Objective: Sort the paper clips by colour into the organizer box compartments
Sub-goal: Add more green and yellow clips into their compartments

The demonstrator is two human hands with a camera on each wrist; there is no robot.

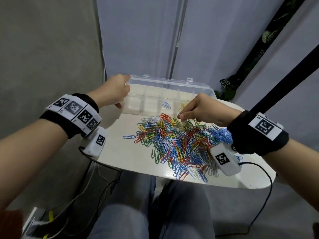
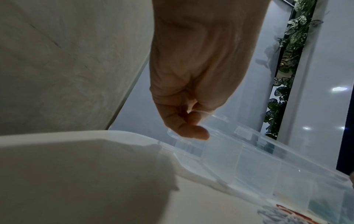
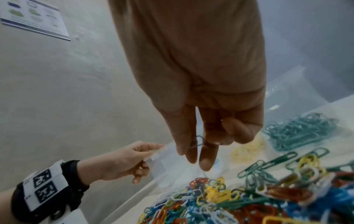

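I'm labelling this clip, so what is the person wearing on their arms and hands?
Bare hands and forearms, no sleeves. Each wrist has a black band carrying white square-code tags, with a white tagged camera box beneath. A thin black cable leaves each box.

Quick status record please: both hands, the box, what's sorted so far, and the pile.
left hand: grips the left end of the organizer box
right hand: pinches one paper clip above the pile's far edge; colour unclear
organizer box: clear, lid open, at the far side of the table
sorted so far: blue clips, yellow clips and green clips, each group in its own compartment; left compartments look empty
unsorted pile: large, mixed colours, on the table in front of the box
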